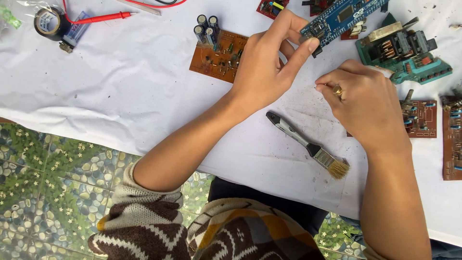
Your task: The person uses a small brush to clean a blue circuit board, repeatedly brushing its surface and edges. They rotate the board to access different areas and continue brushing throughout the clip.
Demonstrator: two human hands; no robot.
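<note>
My left hand (269, 62) pinches the near end of a blue circuit board (339, 17) and holds it lifted above the white cloth (120, 86). Just right of it, my right hand (365, 103) hovers with its fingers curled together, a ring on one finger; whether something small sits in the pinch is hidden. A paintbrush (308, 146) with a grey handle and pale bristles lies on the cloth below both hands.
A brown board with tall capacitors (216, 50) lies left of my left hand. A green board with a transformer (402, 50) and brown boards (452, 139) sit at the right. Black tape roll (48, 21) and a red probe (98, 18) lie far left. Pebble-patterned floor (53, 183) below.
</note>
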